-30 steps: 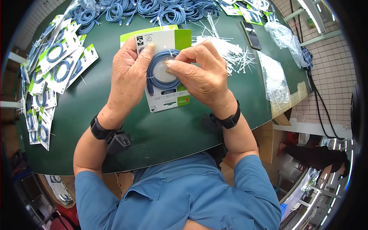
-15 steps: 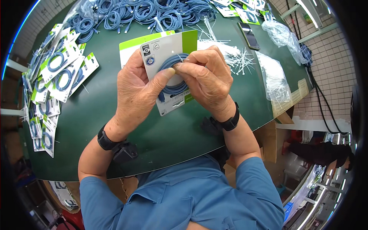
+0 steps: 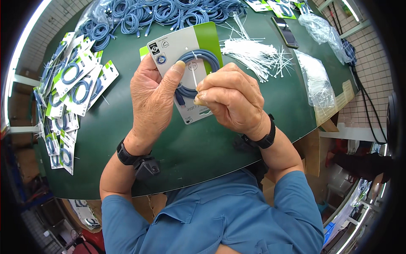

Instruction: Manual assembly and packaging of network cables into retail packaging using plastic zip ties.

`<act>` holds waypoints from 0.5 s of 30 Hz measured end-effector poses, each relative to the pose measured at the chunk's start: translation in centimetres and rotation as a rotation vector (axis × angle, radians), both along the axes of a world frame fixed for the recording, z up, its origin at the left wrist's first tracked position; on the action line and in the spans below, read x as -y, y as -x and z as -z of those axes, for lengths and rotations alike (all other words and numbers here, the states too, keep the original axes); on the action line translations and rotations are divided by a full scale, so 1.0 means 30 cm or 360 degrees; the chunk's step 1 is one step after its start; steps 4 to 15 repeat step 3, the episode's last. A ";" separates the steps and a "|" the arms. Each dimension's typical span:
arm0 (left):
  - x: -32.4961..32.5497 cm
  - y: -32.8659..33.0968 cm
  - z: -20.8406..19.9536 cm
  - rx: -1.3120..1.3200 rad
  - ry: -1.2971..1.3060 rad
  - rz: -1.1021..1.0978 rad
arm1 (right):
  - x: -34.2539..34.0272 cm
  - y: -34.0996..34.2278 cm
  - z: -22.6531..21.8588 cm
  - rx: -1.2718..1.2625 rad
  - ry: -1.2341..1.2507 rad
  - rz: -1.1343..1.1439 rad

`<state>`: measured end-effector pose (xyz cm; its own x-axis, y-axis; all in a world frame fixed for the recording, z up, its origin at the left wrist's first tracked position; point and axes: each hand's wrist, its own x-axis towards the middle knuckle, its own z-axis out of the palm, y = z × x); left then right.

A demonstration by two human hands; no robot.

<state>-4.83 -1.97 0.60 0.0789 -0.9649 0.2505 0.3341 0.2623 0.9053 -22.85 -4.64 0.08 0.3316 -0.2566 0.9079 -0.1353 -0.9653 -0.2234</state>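
Observation:
My left hand (image 3: pixel 151 99) grips a white and green cardboard packaging card (image 3: pixel 179 42) by its left edge, thumb pressed on the front. A coiled blue-grey cable (image 3: pixel 208 55) lies against the card, with a white tie across the top of the coil. Over the lower right of the coil, my right hand (image 3: pixel 237 97) is closed in a pinch. A thin white cable tie (image 3: pixel 194 77) runs from the card's middle down to those fingertips. The right fingers cover part of the coil and of the card.
Loose white cable ties (image 3: pixel 249 53) lie to the right, beside a phone (image 3: pixel 285 31) and a plastic bag of ties (image 3: pixel 315 82). Carded cables (image 3: pixel 80 91) pile up on the left. Many coiled cables (image 3: pixel 165 12) fill the back of the green table (image 3: pixel 114 127).
My right hand has drawn away from the coil's middle, down and to the right. The white tie now shows across the card's centre. The view has shifted, and the card has turned slightly.

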 end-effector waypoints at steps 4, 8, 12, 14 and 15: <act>0.000 -0.009 -0.003 0.0007 -0.0030 0.0051 | -0.018 0.001 -0.017 -0.0004 -0.0105 -0.0095; 0.000 -0.009 -0.003 0.0007 -0.0030 0.0051 | -0.018 0.001 -0.017 -0.0004 -0.0105 -0.0095; 0.000 -0.009 -0.003 0.0007 -0.0030 0.0051 | -0.018 0.001 -0.017 -0.0004 -0.0105 -0.0095; 0.000 -0.009 -0.003 0.0007 -0.0030 0.0051 | -0.018 0.001 -0.017 -0.0004 -0.0105 -0.0095; 0.000 -0.009 -0.003 0.0007 -0.0030 0.0051 | -0.018 0.001 -0.017 -0.0004 -0.0105 -0.0095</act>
